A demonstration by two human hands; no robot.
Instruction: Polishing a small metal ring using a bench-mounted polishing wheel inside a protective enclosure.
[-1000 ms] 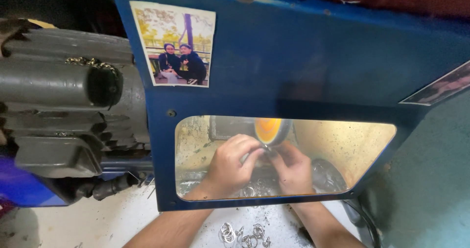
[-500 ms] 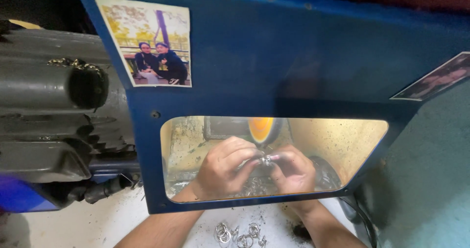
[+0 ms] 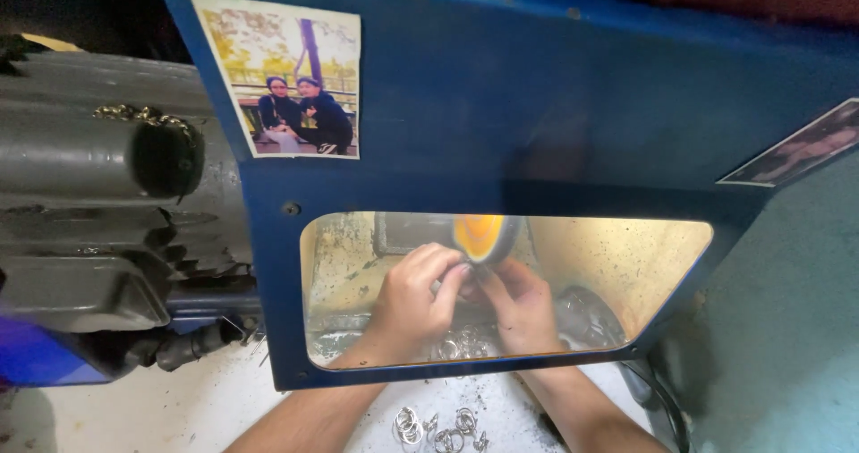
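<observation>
1. Both hands reach through the clear window of a blue metal guard panel — left hand and right hand meet just below a spinning orange-yellow buffing wheel.
2. Grip: fingers of both hands pinch together around a small silvery piece held up against the wheel's lower edge; it is too hidden by fingertips to tell its shape.
3. Progress, as a judgement: one piece is at the wheel, with many left — a heap of small silver metal rings lies under the hands inside the guard, and more loose silver rings sit on the white desk between the forearms. Finished or not, cannot tell.
4. Labels: rectangular colour photo print stuck at the panel's upper left; another dark print on the right edge, partly cut off.
5. Grey ribbed motor housing sits left of the panel.
</observation>
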